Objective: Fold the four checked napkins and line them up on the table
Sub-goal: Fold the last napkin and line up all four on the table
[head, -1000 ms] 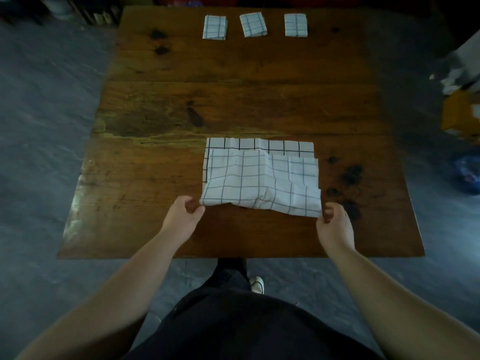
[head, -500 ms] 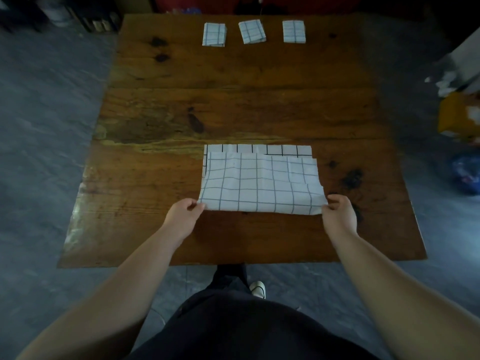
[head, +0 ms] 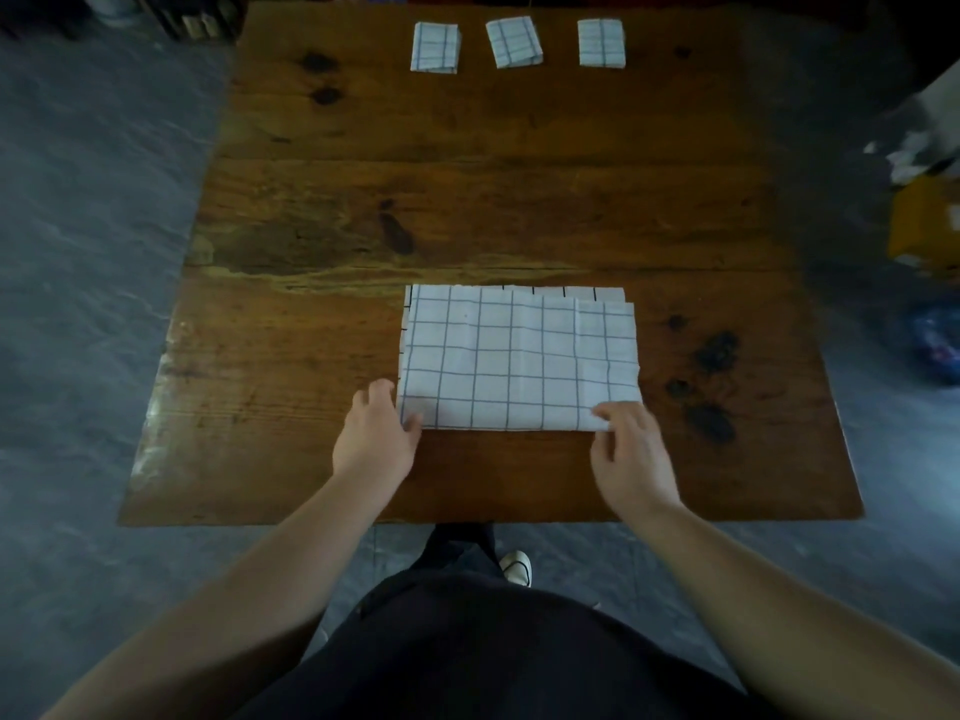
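Observation:
A white checked napkin (head: 519, 358), folded in half, lies flat on the near part of the wooden table (head: 498, 200). A strip of its lower layer shows along the far edge. My left hand (head: 376, 439) pinches the near left corner, with the thumb on top of the cloth. At the near right corner, my right hand (head: 631, 454) holds the cloth with curled fingers on top. Three small folded checked napkins sit in a row at the far edge: the left one (head: 435, 47), the middle one (head: 514, 42) and the right one (head: 601, 43).
Dark knots (head: 709, 387) mark the wood right of the napkin. The table's near edge (head: 488, 519) runs just below my wrists. A yellow box (head: 924, 226) and other clutter lie on the grey floor at the right.
The napkin's lifted, rumpled top layer has been drawn out and laid flat on the table. Both hands came down with the near corners, and the right hand moved a little inward.

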